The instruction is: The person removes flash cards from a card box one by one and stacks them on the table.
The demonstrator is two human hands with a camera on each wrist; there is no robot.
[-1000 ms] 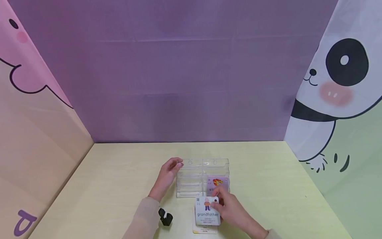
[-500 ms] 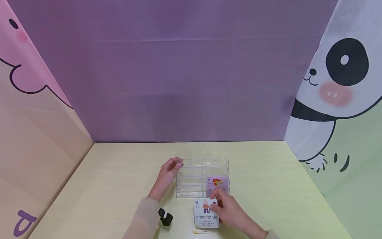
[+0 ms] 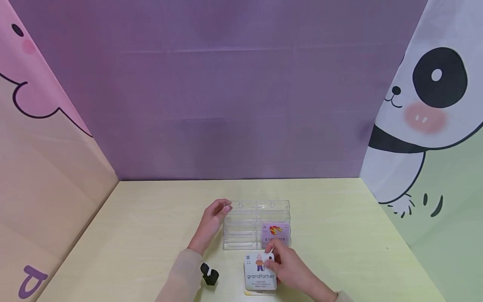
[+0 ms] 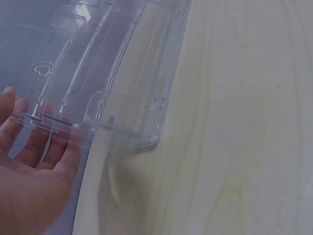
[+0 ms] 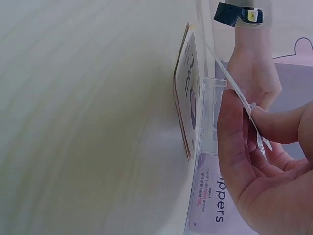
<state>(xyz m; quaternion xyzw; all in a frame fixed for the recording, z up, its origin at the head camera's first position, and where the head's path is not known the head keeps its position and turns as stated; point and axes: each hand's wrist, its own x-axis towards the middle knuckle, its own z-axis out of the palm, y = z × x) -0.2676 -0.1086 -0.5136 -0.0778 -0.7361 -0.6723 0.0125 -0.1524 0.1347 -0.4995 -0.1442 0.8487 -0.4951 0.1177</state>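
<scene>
My left hand [image 3: 211,222] grips the upper left edge of a clear plastic card rack [image 3: 239,235], thumb in front and fingers behind it in the left wrist view. My right hand [image 3: 294,266] pinches a white flashcard [image 3: 253,283] by its right edge; it shows an old man and the word "grandfather". That card is tilted above a small stack of flashcards [image 5: 185,88] in the right wrist view. A purple "slippers" flashcard [image 3: 269,231] sits in the rack's lower right pocket, its lower part overlapped by my right fingertips in the head view.
The pale wooden table [image 3: 158,218] extends around the rack. A purple cloth wall [image 3: 234,105] rises behind it, with printed panels at both sides. A black wrist-worn device [image 3: 210,276] shows beside my left sleeve.
My right hand has drawn the grandfather flashcard slightly down and left, over the stack, uncovering more of the slippers flashcard. My left hand and the rack have stayed put.
</scene>
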